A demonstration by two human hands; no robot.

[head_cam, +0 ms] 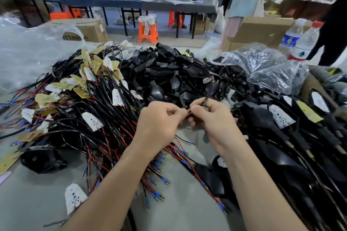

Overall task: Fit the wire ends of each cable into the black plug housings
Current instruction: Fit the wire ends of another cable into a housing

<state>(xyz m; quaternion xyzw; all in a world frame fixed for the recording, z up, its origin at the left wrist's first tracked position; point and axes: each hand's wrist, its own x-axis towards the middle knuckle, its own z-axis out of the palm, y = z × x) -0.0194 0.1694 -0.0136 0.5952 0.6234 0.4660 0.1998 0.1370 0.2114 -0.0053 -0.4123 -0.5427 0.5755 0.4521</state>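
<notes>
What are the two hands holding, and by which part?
One thin black cable: the right hand pinches its black sheath, the left hand pinches the red wire end beside it.

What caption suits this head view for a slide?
Left hand and right hand pinch one black cable before a cable heap and a pile of black housings.

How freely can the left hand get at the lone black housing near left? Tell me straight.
Probably yes, once freed. The left hand pinches a wire end together with the right hand; the black housing lies exposed beside the wire pile.
</notes>
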